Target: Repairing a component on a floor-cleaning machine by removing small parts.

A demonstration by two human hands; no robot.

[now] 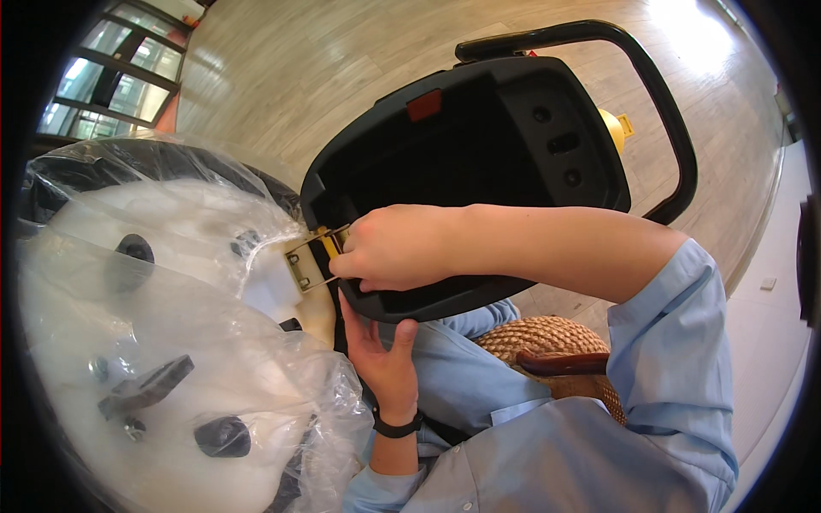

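Note:
A black tub (pixel 475 145) with a curved rim and a red piece on its edge lies tilted in front of me. My right hand (pixel 398 248) reaches across its near left end, fingers closed beside a yellow strip (pixel 330 246); what they pinch is hidden. That strip adjoins a metal bracket (pixel 304 267) with bolts, between the tub and a white rounded body (pixel 197 205) under clear plastic. Below the rim, my left hand (pixel 385 363) has its thumb spread and fingers stretched up against the tub's outer side; some fingertips are hidden.
Clear plastic sheeting (pixel 231 333) drapes loosely over the white body, its edge close to my left wrist. A black tube handle (pixel 684 145) loops off the tub's far right. A woven seat (pixel 543 329) with a brown wooden arm (pixel 560 363) stands at my right. Wood-look flooring (pixel 282 68) lies beyond.

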